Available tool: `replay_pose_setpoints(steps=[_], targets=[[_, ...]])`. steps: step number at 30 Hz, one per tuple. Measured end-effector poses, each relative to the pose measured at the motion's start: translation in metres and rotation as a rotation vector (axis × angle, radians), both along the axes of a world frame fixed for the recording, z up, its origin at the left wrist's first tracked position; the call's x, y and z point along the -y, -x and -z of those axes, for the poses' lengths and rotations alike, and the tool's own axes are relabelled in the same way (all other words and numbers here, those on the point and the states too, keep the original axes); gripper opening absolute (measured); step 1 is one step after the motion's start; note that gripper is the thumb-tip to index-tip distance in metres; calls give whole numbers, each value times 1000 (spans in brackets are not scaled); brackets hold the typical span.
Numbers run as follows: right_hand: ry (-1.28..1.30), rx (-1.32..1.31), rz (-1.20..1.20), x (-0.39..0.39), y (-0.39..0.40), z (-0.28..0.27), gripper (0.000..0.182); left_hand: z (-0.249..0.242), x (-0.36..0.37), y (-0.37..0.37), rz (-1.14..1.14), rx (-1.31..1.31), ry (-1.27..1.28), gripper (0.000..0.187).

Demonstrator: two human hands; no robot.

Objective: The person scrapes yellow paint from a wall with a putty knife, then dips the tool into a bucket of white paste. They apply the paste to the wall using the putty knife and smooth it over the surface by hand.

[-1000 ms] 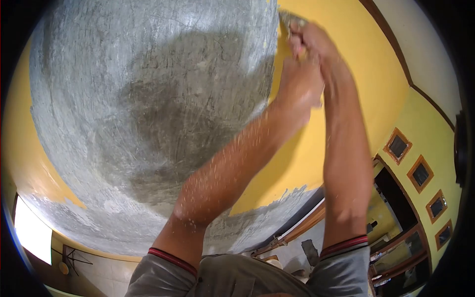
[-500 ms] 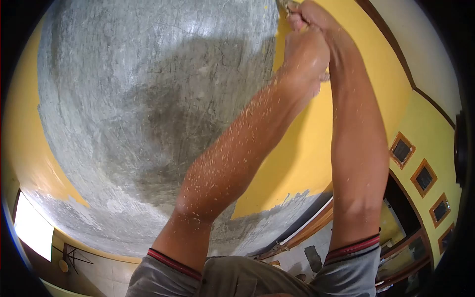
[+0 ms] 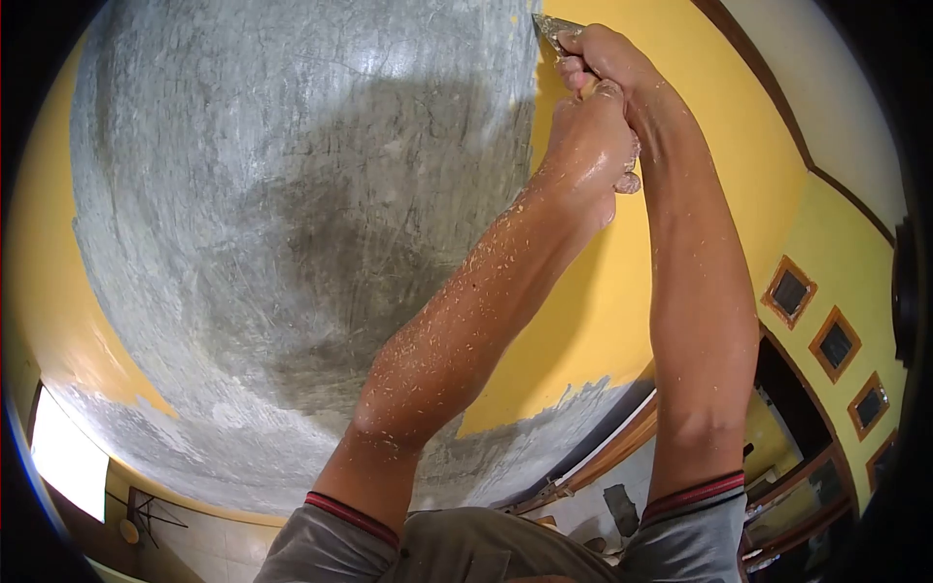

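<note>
High on the wall, my right hand (image 3: 604,60) is closed around a metal scraper (image 3: 556,29), its blade at the border between bare grey plaster (image 3: 389,146) and yellow paint (image 3: 680,39). Just below it, my left hand (image 3: 595,131) is wrapped round the lower part of the same tool, whose handle is mostly hidden by the fingers. Pale paint flakes speckle my left forearm and both hands.
Small wood-framed openings (image 3: 834,346) line the green wall at the right. A bright window (image 3: 70,452) is at the lower left. Below, a dark object (image 3: 620,509) lies on the tiled floor, near a wooden frame (image 3: 607,449).
Both hands have shifted slightly down, and the scraper blade now shows more fully at the top of the view.
</note>
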State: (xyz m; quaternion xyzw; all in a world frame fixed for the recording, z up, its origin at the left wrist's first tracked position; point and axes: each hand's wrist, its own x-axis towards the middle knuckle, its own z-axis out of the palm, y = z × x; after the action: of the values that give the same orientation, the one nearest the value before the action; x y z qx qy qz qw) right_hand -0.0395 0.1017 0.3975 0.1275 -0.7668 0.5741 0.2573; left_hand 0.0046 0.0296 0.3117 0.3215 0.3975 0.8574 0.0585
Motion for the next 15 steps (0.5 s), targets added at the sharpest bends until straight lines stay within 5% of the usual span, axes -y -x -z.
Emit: replay_pose_setpoints(steps=[2,4,5,8,9,12,13,15], targets=[[37,-8,-41,-2,-1,-20,4,-21,-2,8,-22,-41,-7,5],[-130,296,-298,-9,5,-61,31,-49,-4,11,-49,-91,-14,5],[-55,172,-73,-4,0,-64,35,-57,-7,10,-61,-115,-29,3],[-129,66,-141,-16,23,-50,35,-37,-5,2,-77,-137,-108,2],[83,91,-135,-15,23,-38,5,-25,-4,-2,-89,-45,-86,4],[-273,49,-4,-14,12,-39,9,-28,-5,3,-117,3,-73,9],[-127,25,-185,-16,32,-52,12,-36,-6,8,-133,-37,-78,11],[-148,14,-176,-23,44,-65,16,-69,3,18,-98,-154,-52,11]])
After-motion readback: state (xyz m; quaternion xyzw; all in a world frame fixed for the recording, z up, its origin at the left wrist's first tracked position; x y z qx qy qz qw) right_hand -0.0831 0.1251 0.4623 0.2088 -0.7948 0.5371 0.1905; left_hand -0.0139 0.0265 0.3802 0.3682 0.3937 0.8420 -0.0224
